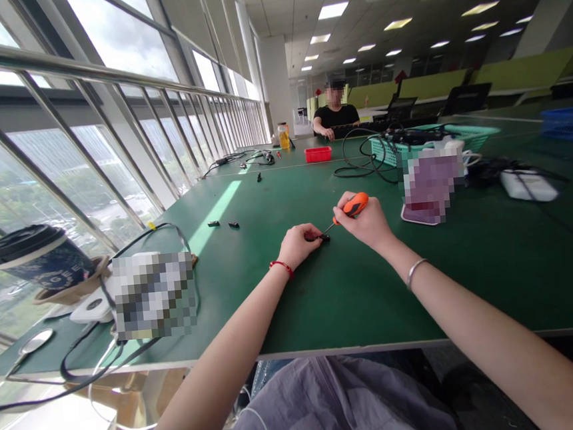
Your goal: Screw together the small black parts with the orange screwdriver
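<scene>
My right hand grips a screwdriver by its orange and black handle. The thin metal shaft slants down to the left, its tip at a small black part on the green table. My left hand pinches that part at its left end and rests on the tabletop; the fingers hide some of it. Two similar small black pieces, one on the left and one nearer the middle, lie to the left of my hands. Farther back is another small black piece.
A lidded coffee cup stands at left beside cables and a blurred device. At right are a blurred phone, a white box and a teal basket. Beyond sit a red tray, a jar and a person.
</scene>
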Demonstrator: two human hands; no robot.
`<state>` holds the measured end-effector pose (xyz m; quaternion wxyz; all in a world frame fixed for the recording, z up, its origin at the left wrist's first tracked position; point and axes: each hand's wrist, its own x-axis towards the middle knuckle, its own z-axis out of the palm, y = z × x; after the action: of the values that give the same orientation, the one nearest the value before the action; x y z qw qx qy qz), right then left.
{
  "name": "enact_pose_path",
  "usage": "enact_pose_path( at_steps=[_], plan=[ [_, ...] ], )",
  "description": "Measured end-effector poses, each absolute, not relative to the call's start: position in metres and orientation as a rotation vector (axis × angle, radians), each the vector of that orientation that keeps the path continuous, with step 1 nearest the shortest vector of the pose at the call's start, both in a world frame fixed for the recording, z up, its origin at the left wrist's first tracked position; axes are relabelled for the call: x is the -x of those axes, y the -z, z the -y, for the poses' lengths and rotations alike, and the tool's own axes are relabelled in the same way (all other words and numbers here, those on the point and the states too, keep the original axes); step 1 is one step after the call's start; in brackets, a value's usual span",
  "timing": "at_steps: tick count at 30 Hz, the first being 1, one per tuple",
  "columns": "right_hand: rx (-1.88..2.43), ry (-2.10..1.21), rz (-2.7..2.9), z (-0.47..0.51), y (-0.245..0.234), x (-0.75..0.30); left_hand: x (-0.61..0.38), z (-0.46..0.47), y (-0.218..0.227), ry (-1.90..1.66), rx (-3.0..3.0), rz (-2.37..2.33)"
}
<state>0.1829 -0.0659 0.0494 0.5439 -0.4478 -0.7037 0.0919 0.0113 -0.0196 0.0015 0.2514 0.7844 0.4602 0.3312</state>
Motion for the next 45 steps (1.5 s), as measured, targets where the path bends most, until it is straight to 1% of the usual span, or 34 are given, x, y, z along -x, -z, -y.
enact_pose_path(
  at_steps=[18,23,29,35,45],
  plan=[
    [1.157,-0.230,1.698,0.065,-0.046,-0.178,-0.011,0.020,0.001,-0.914,-2.199,-1.289],
    [1.144,-0.189,1.625,0.068,-0.047,-0.173,-0.011,0.021,0.000,-0.911,-2.215,-1.316],
    [1.106,-0.149,1.726,0.070,-0.045,-0.171,-0.012,0.023,-0.002,-0.910,-2.226,-1.326],
    [1.180,-0.095,1.721,0.072,-0.046,-0.170,-0.011,0.019,0.001,-0.920,-2.252,-1.281],
    [1.026,-0.104,1.745,0.071,-0.044,-0.169,-0.011,0.019,0.002,-0.922,-2.258,-1.283]
  ],
)
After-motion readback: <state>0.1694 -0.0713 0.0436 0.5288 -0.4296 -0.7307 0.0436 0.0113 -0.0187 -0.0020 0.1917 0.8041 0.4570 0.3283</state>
